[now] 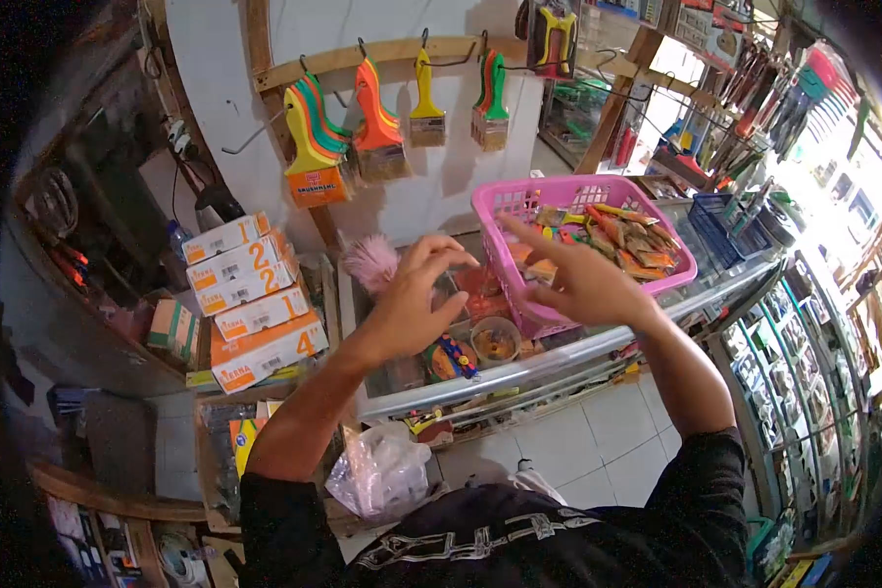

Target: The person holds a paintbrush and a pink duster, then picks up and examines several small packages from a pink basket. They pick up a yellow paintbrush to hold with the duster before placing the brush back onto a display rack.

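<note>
My left hand is held above the glass counter with its fingers apart and nothing in it. My right hand reaches over the near left side of a pink plastic basket, fingers spread and holding nothing. Inside the basket lie several paintbrushes, some in orange and yellow wrappers. Below and between the hands, a small clear tub sits on the counter beside a colourful round item. A fluffy pink duster lies just left of my left hand.
Paintbrushes with coloured handles hang from hooks on a wooden rail. Orange and white boxes are stacked at left. A blue basket stands at right; a clear plastic bag lies below the counter edge.
</note>
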`<action>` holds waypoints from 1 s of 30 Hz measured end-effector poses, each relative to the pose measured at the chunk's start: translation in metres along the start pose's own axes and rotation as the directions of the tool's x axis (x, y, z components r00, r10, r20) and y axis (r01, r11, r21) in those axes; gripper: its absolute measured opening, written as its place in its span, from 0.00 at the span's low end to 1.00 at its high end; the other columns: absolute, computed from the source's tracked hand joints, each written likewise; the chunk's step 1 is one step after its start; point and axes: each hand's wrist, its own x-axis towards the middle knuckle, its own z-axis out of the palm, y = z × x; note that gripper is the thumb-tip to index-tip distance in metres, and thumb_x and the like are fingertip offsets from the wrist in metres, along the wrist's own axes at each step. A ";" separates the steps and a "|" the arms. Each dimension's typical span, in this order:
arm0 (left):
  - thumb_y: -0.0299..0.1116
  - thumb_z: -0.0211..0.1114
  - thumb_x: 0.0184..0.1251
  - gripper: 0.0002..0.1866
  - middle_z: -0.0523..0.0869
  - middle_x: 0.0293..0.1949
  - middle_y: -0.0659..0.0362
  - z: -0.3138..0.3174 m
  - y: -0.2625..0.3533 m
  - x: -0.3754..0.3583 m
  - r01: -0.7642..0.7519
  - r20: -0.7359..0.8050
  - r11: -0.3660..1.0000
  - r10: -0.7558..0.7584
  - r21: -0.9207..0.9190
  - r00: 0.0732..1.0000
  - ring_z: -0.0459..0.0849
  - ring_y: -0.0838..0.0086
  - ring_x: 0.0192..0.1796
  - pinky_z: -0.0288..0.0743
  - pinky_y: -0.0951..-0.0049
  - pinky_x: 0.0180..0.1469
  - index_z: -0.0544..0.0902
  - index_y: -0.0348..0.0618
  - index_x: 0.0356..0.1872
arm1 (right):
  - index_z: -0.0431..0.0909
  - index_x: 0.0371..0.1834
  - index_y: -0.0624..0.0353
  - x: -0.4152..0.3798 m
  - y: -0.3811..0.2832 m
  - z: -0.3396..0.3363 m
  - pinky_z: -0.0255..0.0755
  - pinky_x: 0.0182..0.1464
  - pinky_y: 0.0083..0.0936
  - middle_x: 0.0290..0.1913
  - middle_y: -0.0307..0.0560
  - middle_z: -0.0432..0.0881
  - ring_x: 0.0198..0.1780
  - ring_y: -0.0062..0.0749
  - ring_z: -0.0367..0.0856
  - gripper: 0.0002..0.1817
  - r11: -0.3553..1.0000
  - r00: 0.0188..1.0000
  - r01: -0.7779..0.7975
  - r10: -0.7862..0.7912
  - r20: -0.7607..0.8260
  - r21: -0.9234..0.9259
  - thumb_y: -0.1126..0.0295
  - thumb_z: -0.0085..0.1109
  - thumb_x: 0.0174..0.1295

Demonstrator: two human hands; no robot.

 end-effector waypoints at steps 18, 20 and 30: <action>0.29 0.69 0.67 0.18 0.79 0.58 0.49 0.187 0.048 0.137 0.008 0.148 1.000 -0.009 0.008 0.989 0.80 0.55 0.65 0.75 0.56 0.68 0.82 0.43 0.58 | 0.58 0.86 0.50 -0.074 0.226 -0.117 0.78 0.45 0.25 0.43 0.45 0.87 0.42 0.24 0.85 0.43 0.960 0.999 0.004 0.006 -0.036 0.279 0.72 0.67 0.69; 0.32 0.70 0.67 0.19 0.80 0.59 0.48 0.201 0.056 0.152 0.076 0.193 0.997 -0.081 0.030 0.978 0.81 0.55 0.64 0.76 0.56 0.67 0.82 0.41 0.57 | 0.62 0.84 0.51 -0.079 0.241 -0.118 0.78 0.44 0.25 0.41 0.45 0.88 0.41 0.24 0.86 0.41 0.958 0.997 -0.012 0.033 -0.070 0.285 0.72 0.67 0.68; 0.37 0.73 0.67 0.29 0.86 0.53 0.41 0.270 0.032 0.215 0.571 0.377 0.821 -0.539 0.032 0.754 0.86 0.57 0.60 0.79 0.59 0.61 0.74 0.38 0.65 | 0.80 0.63 0.61 -0.098 0.294 -0.080 0.78 0.57 0.37 0.48 0.55 0.85 0.49 0.48 0.85 0.28 0.990 0.862 0.135 -0.135 -0.488 -0.034 0.80 0.66 0.56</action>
